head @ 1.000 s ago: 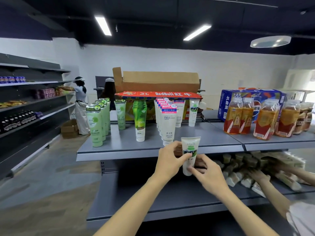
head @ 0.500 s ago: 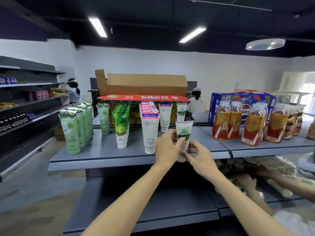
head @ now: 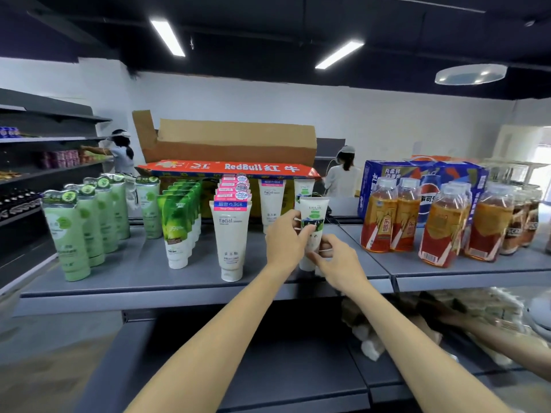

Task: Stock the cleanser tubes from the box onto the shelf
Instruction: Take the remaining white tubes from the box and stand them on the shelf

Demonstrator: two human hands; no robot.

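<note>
A white cleanser tube (head: 313, 217) with a green label stands cap-down on the grey top shelf (head: 190, 281). My left hand (head: 284, 239) grips its middle from the left. My right hand (head: 337, 260) pinches its lower end near the cap from the right. To its left stand rows of tubes: white Facial tubes with pink tops (head: 231, 234), bright green tubes (head: 176, 228) and pale green tubes (head: 67, 234). More white tubes (head: 272, 201) stand behind. A cardboard box (head: 235, 141) sits at the back on a Red Bull carton (head: 226, 168).
Orange tea bottles (head: 441, 225) and a blue Pepsi case (head: 423, 180) fill the shelf's right part. Another person's arm (head: 507, 344) reaches into packaged goods on the lower shelf at right. Two people work at shelves in the background.
Both hands lifted the tube up from below the shelf edge and moved it forward onto the top shelf, beside the Facial tubes. The camera came closer to the shelf.
</note>
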